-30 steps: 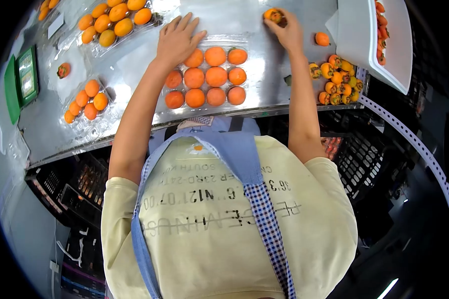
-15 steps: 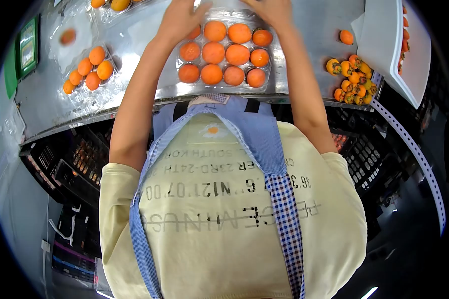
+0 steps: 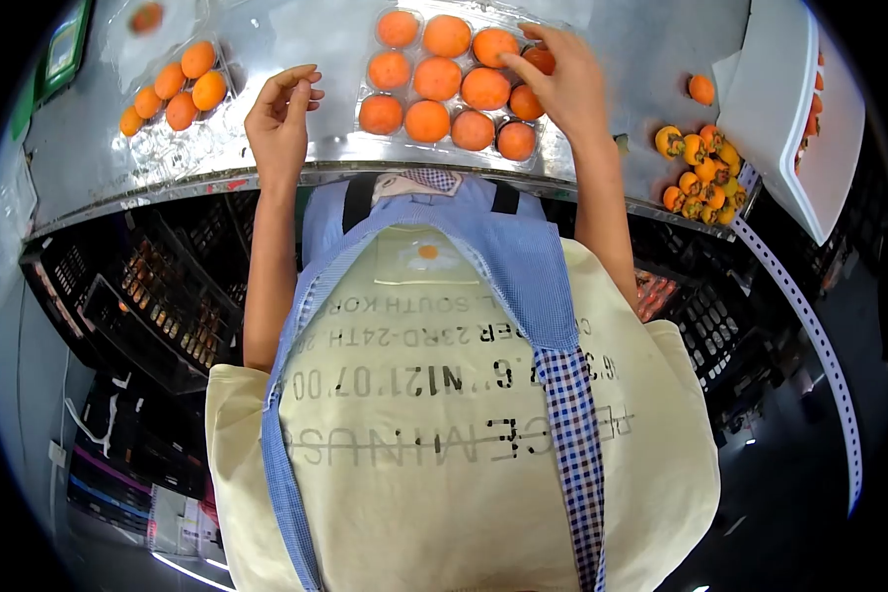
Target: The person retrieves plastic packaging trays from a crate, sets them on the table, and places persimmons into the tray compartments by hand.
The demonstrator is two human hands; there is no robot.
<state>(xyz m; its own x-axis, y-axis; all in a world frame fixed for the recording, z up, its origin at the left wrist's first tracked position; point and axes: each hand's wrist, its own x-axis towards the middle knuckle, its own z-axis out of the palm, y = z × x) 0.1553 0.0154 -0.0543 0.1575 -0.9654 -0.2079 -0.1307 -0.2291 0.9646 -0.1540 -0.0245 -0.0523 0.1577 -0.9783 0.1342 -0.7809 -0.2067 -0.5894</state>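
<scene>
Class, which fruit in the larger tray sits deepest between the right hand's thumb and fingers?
The rightmost fruit in the tray's top row: the right hand frames it; the others lie mostly or wholly outside.

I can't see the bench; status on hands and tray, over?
Left hand looks empty, apart from tray. Right hand at its far-right corner fruit. Twelve fruits in tray. Nothing visibly blocking.

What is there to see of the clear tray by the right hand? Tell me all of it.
The clear tray looks like thin, glossy plastic with moulded hollows. It lies flat on the metal table, near the front edge. Twelve orange fruits fill it, three rows of four. The right hand is over its far right corner; whether it touches the plastic is unclear.
</scene>
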